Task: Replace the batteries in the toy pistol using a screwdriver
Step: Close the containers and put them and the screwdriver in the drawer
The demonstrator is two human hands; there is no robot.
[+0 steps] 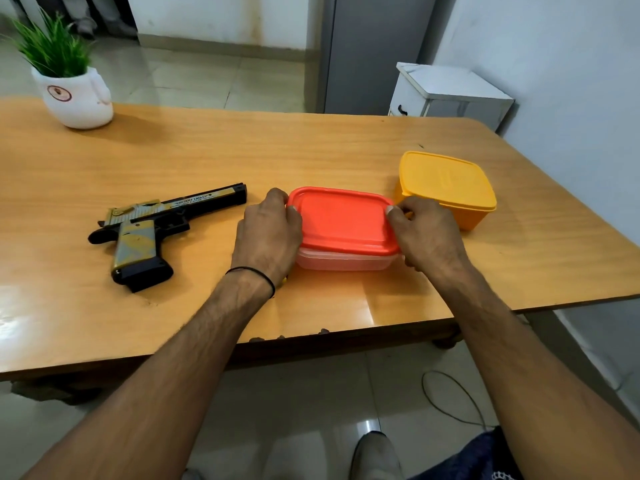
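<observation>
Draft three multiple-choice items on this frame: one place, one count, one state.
1. Where does the pistol lie?
A. left of the red-lid box
B. on top of it
C. on the floor

2. How many lidded boxes are on the table?
A. one
B. two
C. four

3. The red-lid box is:
A. open, lid off
B. closed, untouched
C. closed, a hand at each end of its lid

Key:
1 A: the pistol lies flat on the table, beyond the left hand from the box.
2 B: only the red-lid box and the yellow box are there.
3 C: the left hand and right hand grip the lid's ends, and the lid is on.
</observation>
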